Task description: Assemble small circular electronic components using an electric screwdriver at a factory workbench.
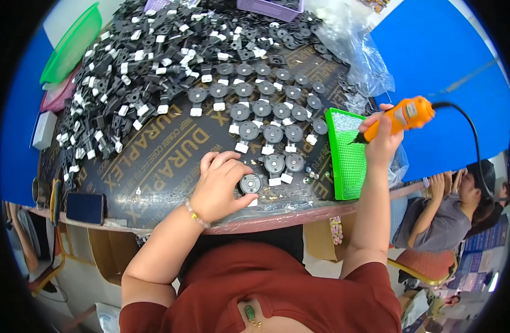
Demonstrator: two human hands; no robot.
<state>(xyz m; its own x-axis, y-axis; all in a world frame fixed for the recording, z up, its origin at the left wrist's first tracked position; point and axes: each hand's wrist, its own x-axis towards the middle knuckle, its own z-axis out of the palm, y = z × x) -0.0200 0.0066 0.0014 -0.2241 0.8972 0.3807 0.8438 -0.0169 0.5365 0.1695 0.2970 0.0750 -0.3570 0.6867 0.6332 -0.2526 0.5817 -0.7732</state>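
Observation:
My left hand point(221, 183) rests near the table's front edge, its fingers and thumb curled around a round black part with a white tab point(250, 183). In my right hand point(383, 133) is an orange electric screwdriver point(406, 115), gripped about its dark front end, with a cable trailing off to the right. The tip points left, above a green perforated tray point(348, 161) that holds many tiny pieces at its far end. Rows of similar round black parts point(273, 133) with white tabs lie ahead of my left hand.
A big heap of black parts with white tabs point(132, 83) covers the far left. Purple basket point(271, 8) and clear plastic bags point(360, 61) stand at the back. A dark phone point(85, 208) lies front left. Another person point(441, 222) sits at right.

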